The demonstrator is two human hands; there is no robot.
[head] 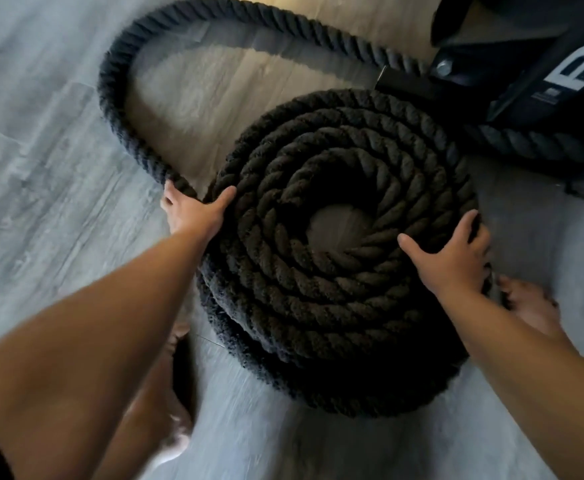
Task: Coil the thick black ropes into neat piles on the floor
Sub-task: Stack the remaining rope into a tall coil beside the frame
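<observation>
A thick black rope coil (321, 296) lies on the floor in several stacked rings, with a small open gap at its centre. A loose length of the same rope (117, 109) arcs from the coil's left edge up and round to the black frame at top right. My left hand (193, 213) grips the rope where the loose length meets the coil's left rim, thumb over the top. My right hand (453, 258) rests on the coil's right side with fingers spread, some curling over the outer ring.
A black metal rack base (512, 81) with a bolt and white lettering stands at top right; another piece of rope (526, 143) passes under it. My bare feet (533, 306) stand close to the coil, right and lower left. Grey wood-look floor (41, 168) surrounds everything.
</observation>
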